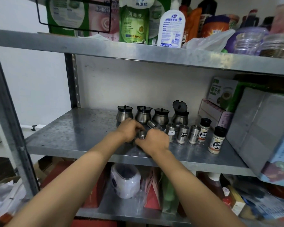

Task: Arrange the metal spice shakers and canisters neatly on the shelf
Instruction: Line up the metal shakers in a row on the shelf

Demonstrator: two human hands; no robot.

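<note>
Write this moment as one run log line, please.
hands: left and right grip one shaker | place: shelf

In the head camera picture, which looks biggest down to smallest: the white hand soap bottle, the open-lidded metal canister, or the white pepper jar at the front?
1. White hand soap bottle
2. Open-lidded metal canister
3. White pepper jar

The soap bottle's top is cut off.

Far row: four canisters (pixel 152 115) stood side by side on the shelf (pixel 69 136).
Near row: three shakers (pixel 183 134) stood in front, right of centre.
Tipped shaker (pixel 152 124): lay between the rows.
Far right: two pepper bottles (pixel 211 135), boxes (pixel 220 102) behind.
</note>
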